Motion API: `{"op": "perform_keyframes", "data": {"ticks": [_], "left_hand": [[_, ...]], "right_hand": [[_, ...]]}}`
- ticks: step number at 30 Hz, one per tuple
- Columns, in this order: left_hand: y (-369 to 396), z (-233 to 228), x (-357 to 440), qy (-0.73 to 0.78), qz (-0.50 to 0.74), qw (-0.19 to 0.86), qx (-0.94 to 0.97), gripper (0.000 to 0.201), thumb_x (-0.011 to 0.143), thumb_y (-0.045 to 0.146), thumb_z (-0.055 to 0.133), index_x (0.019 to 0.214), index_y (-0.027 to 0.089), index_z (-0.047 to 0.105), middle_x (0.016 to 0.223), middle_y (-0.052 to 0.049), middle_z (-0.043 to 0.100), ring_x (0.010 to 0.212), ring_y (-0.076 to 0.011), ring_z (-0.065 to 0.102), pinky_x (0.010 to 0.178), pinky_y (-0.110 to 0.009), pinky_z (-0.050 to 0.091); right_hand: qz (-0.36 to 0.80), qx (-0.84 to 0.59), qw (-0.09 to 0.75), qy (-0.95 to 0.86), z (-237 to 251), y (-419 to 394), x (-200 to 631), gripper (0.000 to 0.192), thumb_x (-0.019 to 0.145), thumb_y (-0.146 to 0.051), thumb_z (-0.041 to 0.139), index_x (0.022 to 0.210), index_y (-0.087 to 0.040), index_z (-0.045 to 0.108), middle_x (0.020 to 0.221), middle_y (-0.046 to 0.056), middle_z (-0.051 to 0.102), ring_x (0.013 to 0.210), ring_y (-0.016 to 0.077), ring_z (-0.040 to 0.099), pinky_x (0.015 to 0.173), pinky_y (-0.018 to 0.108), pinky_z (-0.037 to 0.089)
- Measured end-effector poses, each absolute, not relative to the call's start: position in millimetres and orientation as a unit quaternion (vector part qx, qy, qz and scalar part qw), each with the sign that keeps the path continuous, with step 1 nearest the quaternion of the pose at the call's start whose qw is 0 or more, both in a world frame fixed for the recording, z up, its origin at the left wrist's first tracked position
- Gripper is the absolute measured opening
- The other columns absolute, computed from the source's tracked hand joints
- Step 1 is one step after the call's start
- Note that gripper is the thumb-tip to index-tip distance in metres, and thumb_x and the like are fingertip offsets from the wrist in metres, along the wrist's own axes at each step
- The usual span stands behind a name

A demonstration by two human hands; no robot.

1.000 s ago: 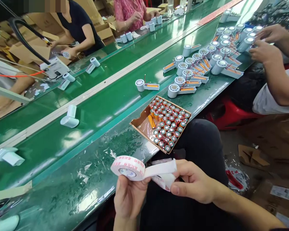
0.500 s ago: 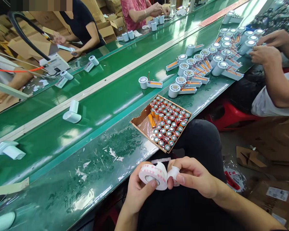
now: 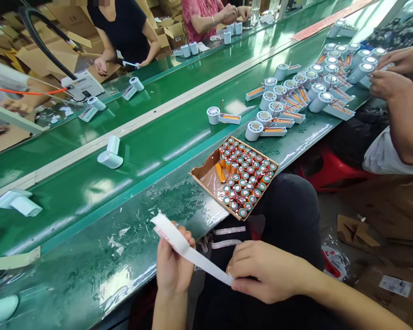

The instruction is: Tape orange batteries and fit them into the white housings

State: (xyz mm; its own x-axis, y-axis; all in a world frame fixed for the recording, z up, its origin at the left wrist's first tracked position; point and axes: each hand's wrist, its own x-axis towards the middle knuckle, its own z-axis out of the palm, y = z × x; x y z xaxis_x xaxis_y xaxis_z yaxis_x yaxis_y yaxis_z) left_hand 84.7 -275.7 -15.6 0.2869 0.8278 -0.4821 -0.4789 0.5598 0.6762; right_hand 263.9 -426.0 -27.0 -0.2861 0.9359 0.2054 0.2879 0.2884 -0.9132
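Note:
My left hand (image 3: pixel 174 268) grips a roll of white double-sided tape (image 3: pixel 168 233), seen edge-on near the bench's front edge. A white strip of tape (image 3: pixel 206 264) runs from the roll down to my right hand (image 3: pixel 265 271), which pinches its free end. Both hands hover over my lap in dark trousers. Two short tape strips (image 3: pixel 229 237) are stuck on my thigh just above the hands. A cardboard box (image 3: pixel 201 173) packed with several orange cylindrical batteries (image 3: pixel 246 176) sits on the bench edge beyond my hands.
A green conveyor belt (image 3: pixel 141 151) carries white fan housings (image 3: pixel 109 155). Several white fan parts with orange batteries (image 3: pixel 296 94) crowd the far right, where a co-worker's hands (image 3: pixel 388 75) work. Two people work across the line. Cardboard scraps lie on the floor at right.
My hands have drawn apart, pulling a length of tape off the roll; the roll has swung left and turned edge-on. The housings on the belt have shifted slightly right.

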Motion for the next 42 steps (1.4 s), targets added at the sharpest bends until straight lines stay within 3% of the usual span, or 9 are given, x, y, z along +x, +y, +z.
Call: {"op": "perform_keyframes", "data": {"ticks": [4,8,13,18,20,25,35,39,42], "left_hand": [[-253,-9,65,0.393,0.480,0.754,0.216,0.029,0.069,0.030,0.088,0.083,0.022,0.063,0.065,0.006,0.052,0.055,-0.0058,0.050,0.051,-0.013,0.048],[-252,-5,59,0.414,0.498,0.728,0.225,0.038,0.059,0.030,0.093,0.079,0.021,0.061,0.063,0.006,0.053,0.054,-0.0069,0.051,0.048,-0.013,0.047],[-262,-6,62,0.456,0.480,0.704,0.255,0.051,0.048,0.040,0.099,0.077,0.019,0.062,0.060,0.005,0.054,0.053,-0.0088,0.053,0.047,-0.016,0.046],[-266,-24,61,0.501,0.461,0.678,0.277,0.058,0.047,0.049,0.099,0.083,0.018,0.065,0.069,0.000,0.065,0.058,-0.0132,0.059,0.053,-0.022,0.051],[-269,-32,61,0.512,0.457,0.665,0.295,0.057,0.050,0.048,0.098,0.086,0.017,0.067,0.074,-0.001,0.067,0.063,-0.0149,0.062,0.060,-0.025,0.055],[-278,-42,59,0.523,0.417,0.604,0.433,0.040,0.067,0.042,0.085,0.093,0.014,0.073,0.079,-0.004,0.070,0.069,-0.0151,0.063,0.065,-0.024,0.054],[-286,-24,72,0.453,0.267,0.423,0.738,0.020,0.077,0.030,0.071,0.093,0.021,0.077,0.078,0.001,0.075,0.061,-0.0144,0.065,0.059,-0.022,0.051],[-292,-17,84,0.413,0.282,0.433,0.750,0.016,0.077,0.032,0.077,0.088,0.021,0.076,0.072,0.003,0.074,0.057,-0.0131,0.064,0.054,-0.020,0.049],[-301,-15,97,0.411,0.319,0.470,0.713,0.026,0.070,0.034,0.086,0.088,0.020,0.074,0.075,0.002,0.074,0.060,-0.0135,0.065,0.056,-0.020,0.051]], "right_hand": [[0.235,-0.512,0.328,-0.759,0,-389,303,0.031,0.109,-0.041,0.053,0.098,-0.018,0.070,0.082,0.005,0.064,0.078,0.0194,0.059,0.073,0.030,0.044],[0.067,-0.543,0.216,-0.809,32,-304,360,0.017,0.105,-0.016,0.055,0.107,-0.016,0.072,0.096,0.006,0.068,0.092,0.0215,0.059,0.085,0.032,0.044],[0.069,-0.459,-0.073,-0.883,20,-217,372,0.026,0.082,0.000,0.077,0.095,-0.022,0.078,0.096,0.003,0.070,0.097,0.0223,0.058,0.076,0.028,0.041],[0.069,-0.447,-0.087,-0.888,8,-205,368,0.014,0.084,-0.004,0.081,0.082,-0.017,0.075,0.093,0.005,0.070,0.097,0.0212,0.057,0.073,0.026,0.039],[0.101,-0.470,-0.017,-0.877,17,-218,373,0.007,0.089,-0.011,0.079,0.087,-0.017,0.075,0.088,0.002,0.069,0.086,0.0173,0.059,0.071,0.025,0.039],[0.264,-0.572,0.375,-0.680,40,-298,360,0.016,0.098,-0.032,0.073,0.091,-0.018,0.072,0.079,-0.002,0.068,0.069,0.0144,0.061,0.063,0.024,0.043],[0.414,-0.560,0.435,-0.571,15,-376,296,0.014,0.091,-0.022,0.081,0.080,-0.019,0.073,0.074,-0.003,0.070,0.065,0.0134,0.063,0.063,0.023,0.046],[0.469,-0.498,0.624,-0.377,-5,-386,288,0.019,0.088,-0.033,0.086,0.100,-0.021,0.077,0.093,0.002,0.075,0.083,0.0214,0.072,0.076,0.028,0.060],[0.401,-0.434,0.775,-0.223,-25,-395,265,0.034,0.083,-0.038,0.091,0.108,-0.022,0.076,0.101,0.004,0.076,0.090,0.0263,0.074,0.082,0.037,0.064]]}}
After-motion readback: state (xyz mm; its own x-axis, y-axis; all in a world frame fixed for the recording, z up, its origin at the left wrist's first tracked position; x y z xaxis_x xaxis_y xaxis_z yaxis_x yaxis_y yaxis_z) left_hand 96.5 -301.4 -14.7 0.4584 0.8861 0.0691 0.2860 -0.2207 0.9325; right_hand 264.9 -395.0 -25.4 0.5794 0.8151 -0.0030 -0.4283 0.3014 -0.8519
